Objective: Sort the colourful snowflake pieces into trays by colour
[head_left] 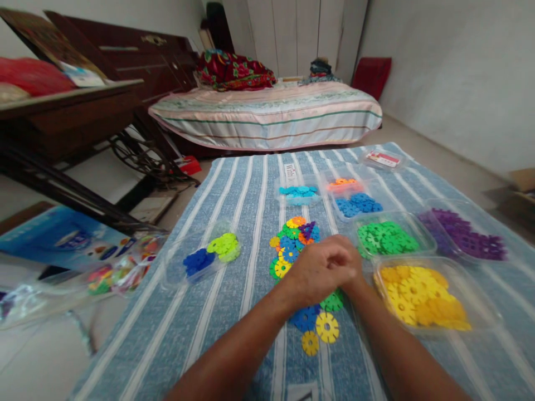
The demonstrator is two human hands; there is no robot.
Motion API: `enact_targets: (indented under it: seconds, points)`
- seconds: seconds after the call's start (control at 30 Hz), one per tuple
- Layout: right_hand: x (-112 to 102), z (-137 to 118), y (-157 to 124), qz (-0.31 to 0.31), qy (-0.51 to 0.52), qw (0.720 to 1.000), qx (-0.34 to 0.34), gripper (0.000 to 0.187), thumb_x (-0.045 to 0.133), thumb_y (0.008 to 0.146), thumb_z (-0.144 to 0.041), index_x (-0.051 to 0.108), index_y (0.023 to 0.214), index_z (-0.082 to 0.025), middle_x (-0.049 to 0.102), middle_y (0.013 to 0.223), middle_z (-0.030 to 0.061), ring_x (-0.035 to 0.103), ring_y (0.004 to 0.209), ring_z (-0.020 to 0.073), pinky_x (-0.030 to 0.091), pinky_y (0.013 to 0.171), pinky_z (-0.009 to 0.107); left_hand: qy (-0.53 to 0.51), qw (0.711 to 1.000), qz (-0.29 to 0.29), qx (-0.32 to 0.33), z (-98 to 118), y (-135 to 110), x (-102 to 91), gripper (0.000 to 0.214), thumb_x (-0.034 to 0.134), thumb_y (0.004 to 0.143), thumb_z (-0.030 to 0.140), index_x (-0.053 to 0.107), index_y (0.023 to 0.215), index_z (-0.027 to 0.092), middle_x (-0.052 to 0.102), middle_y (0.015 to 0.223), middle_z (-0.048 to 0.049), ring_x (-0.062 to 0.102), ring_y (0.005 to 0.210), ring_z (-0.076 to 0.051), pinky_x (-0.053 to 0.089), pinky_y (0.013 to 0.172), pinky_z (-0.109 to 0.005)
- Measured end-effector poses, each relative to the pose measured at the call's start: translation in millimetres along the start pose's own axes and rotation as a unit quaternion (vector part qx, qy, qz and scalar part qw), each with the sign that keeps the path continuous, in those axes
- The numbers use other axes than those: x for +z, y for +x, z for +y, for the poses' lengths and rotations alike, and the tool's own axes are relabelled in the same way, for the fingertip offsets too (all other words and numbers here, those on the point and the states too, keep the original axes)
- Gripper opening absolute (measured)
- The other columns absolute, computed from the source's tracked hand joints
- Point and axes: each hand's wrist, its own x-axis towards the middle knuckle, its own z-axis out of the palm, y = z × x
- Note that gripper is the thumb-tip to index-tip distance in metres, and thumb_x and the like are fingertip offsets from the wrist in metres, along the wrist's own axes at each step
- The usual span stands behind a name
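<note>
My left hand (315, 273) and my right hand (349, 262) are pressed together over a flat assembly of interlocking plastic discs (292, 239) in blue, green, yellow and orange on a striped blue cloth (234, 195). The fingers of both hands are curled and closed; what they pinch is hidden between them. Below my wrists lie a green disc (333, 301), a blue disc (304, 318) and two yellow discs (326, 327).
Clear tubs hold sorted discs: yellow (422, 303), green (387, 236), purple (466, 236), blue and orange (355, 200), light blue (298, 193), blue with lime (211, 253). A bag of discs (121, 267) lies left. Behind stand a bed (267, 114) and a dark table (71, 111).
</note>
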Motion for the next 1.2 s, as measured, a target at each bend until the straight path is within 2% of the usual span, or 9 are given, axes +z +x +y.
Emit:
enact_targets:
  seconds: [0.07, 0.17, 0.3, 0.43, 0.6, 0.8, 0.97, 1.2]
  points:
    - [0, 0, 4, -0.012, -0.013, 1.0, -0.007, 0.015, 0.053, 0.076, -0.027, 0.064, 0.068, -0.021, 0.062, 0.071, 0.0019, 0.054, 0.073, 0.0167, 0.04, 0.066, 0.029, 0.119, 0.993, 0.003, -0.027, -13, -12, -16.2, 0.008, 0.055, 0.073, 0.017, 0.061, 0.069, 0.015, 0.057, 0.065, 0.0019, 0.051, 0.063, -0.01, 0.037, 0.058, -0.021]
    - [1, 0, 7, -0.016, -0.03, 0.999, -0.006, 0.018, 0.049, 0.079, -0.028, 0.065, 0.072, -0.021, 0.063, 0.075, 0.0023, 0.053, 0.077, 0.0171, 0.04, 0.071, 0.029, 0.279, 0.958, -0.033, -0.054, -31, -35, -34.6, 0.013, 0.051, 0.076, 0.018, 0.059, 0.067, 0.016, 0.057, 0.066, 0.0006, 0.051, 0.062, -0.012, 0.035, 0.059, -0.023]
    - [2, -1, 7, -0.018, -0.034, 0.999, -0.004, 0.019, 0.049, 0.079, -0.027, 0.064, 0.071, -0.021, 0.063, 0.075, 0.0021, 0.054, 0.076, 0.0172, 0.039, 0.071, 0.029, 0.374, 0.922, -0.068, -0.069, -42, -57, -38.4, 0.017, 0.046, 0.082, 0.021, 0.059, 0.072, 0.018, 0.061, 0.075, -0.0022, 0.054, 0.069, -0.015, 0.036, 0.062, -0.025]
    - [0, -1, 6, -0.015, -0.031, 0.999, -0.008, 0.019, 0.049, 0.078, -0.027, 0.065, 0.07, -0.021, 0.064, 0.075, 0.0019, 0.054, 0.076, 0.0169, 0.04, 0.072, 0.028, 0.392, 0.914, -0.067, -0.083, -44, -65, -32.1, 0.012, 0.048, 0.08, 0.022, 0.059, 0.078, 0.02, 0.062, 0.085, -0.0035, 0.057, 0.081, -0.018, 0.038, 0.068, -0.027]
    - [-1, -1, 6, -0.025, -0.04, 0.999, -0.009, 0.018, 0.049, 0.078, -0.027, 0.065, 0.071, -0.021, 0.064, 0.076, 0.0025, 0.054, 0.076, 0.0171, 0.04, 0.071, 0.028, 0.378, 0.917, -0.078, -0.098, -43, -64, -29.5, 0.012, 0.049, 0.076, 0.019, 0.059, 0.082, 0.019, 0.061, 0.088, -0.0044, 0.057, 0.085, -0.019, 0.038, 0.07, -0.028]
    - [0, -1, 6, -0.021, -0.037, 0.999, -0.008, 0.018, 0.049, 0.078, -0.026, 0.065, 0.071, -0.022, 0.064, 0.076, 0.0022, 0.054, 0.077, 0.0171, 0.04, 0.072, 0.028, 0.355, 0.926, -0.069, -0.111, -44, -64, -28.3, 0.005, 0.05, 0.075, 0.022, 0.054, 0.077, 0.019, 0.061, 0.086, -0.0031, 0.055, 0.079, -0.017, 0.034, 0.064, -0.027]
    - [0, 0, 6, -0.026, -0.044, 0.999, -0.013, 0.018, 0.049, 0.079, -0.026, 0.065, 0.071, -0.021, 0.064, 0.076, 0.0024, 0.054, 0.077, 0.0171, 0.04, 0.073, 0.028, 0.368, 0.917, -0.057, -0.145, -40, -67, -27.4, 0.008, 0.051, 0.076, 0.027, 0.054, 0.079, 0.02, 0.063, 0.08, -0.0031, 0.057, 0.075, -0.02, 0.033, 0.061, -0.028]
    - [0, 0, 7, -0.02, -0.045, 0.999, -0.015, 0.018, 0.05, 0.078, -0.026, 0.066, 0.072, -0.021, 0.064, 0.077, 0.0025, 0.054, 0.077, 0.0169, 0.04, 0.073, 0.028, 0.349, 0.927, -0.073, -0.117, -40, -71, -24.6, 0.012, 0.053, 0.072, 0.024, 0.057, 0.083, 0.02, 0.064, 0.079, -0.0021, 0.057, 0.074, -0.019, 0.03, 0.06, -0.026]
